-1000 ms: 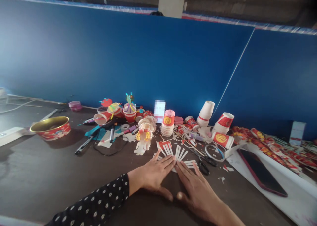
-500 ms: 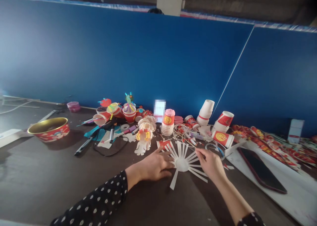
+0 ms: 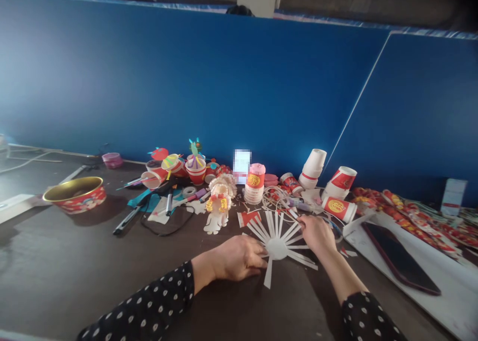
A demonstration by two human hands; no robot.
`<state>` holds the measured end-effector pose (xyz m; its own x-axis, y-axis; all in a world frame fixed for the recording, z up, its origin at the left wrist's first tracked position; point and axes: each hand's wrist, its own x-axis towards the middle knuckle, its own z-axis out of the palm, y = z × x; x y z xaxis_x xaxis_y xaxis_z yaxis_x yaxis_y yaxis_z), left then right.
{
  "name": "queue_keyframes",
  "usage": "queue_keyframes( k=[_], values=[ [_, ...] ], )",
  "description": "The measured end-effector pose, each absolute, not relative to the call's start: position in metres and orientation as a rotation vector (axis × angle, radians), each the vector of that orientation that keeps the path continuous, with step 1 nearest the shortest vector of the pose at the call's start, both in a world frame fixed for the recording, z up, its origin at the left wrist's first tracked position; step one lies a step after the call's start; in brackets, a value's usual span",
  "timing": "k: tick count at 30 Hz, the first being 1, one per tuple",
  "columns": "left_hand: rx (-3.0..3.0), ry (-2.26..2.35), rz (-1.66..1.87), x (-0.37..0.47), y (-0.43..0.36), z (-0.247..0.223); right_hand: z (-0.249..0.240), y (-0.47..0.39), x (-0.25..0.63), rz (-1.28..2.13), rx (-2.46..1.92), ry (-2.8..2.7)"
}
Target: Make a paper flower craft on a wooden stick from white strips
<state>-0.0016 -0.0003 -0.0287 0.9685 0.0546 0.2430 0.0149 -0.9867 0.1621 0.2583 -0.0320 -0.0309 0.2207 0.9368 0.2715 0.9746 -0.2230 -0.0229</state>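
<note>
A paper cup cut into strips (image 3: 277, 249) lies flattened on the dark table, its white strips fanned out around a round base. My left hand (image 3: 242, 258) comes in from the left, its bent fingers holding down the cup's left strips close to the base. One strip points toward me, just right of those fingertips. At the upper right of the fan is my right hand (image 3: 319, 235), its fingers pinched on the end of a paper strip; the fingertips partly hide it. A red and white paper scrap (image 3: 248, 218) lies just beyond the fan.
A phone (image 3: 401, 258) rests on a white tray (image 3: 440, 308) at right. Behind the fan stand stacked paper cups (image 3: 313, 169), a pink-topped cup (image 3: 256, 181) and a frilly paper figure (image 3: 219, 204). Markers (image 3: 129, 219) and a red tin (image 3: 76, 196) are at left.
My right hand has moved slightly up and away from me, still pinched. My left fingers have drawn back and down a little, closer together, uncovering the red scrap. The view has shifted slightly.
</note>
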Motion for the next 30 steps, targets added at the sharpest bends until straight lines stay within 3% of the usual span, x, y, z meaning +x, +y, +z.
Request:
queue_keyframes(
  k=[7, 16, 23, 30],
  values=[
    [3.021, 0.229, 0.38, -0.002, -0.002, -0.033, -0.025, -0.043, 0.263, -0.34, -2.311, -1.811],
    [2.854, 0.254, 0.767, 0.0, -0.004, -0.025, -0.018, -0.059, 0.281, -0.293, -2.443, -1.513],
    [2.911, 0.047, 0.488, 0.0, -0.005, -0.034, -0.017, -0.059, 0.279, -0.249, -2.41, -1.469],
    [2.992, 0.067, 0.46, 0.002, -0.011, -0.029, -0.027, -0.054, 0.274, -0.233, -2.135, -1.527]
  ],
)
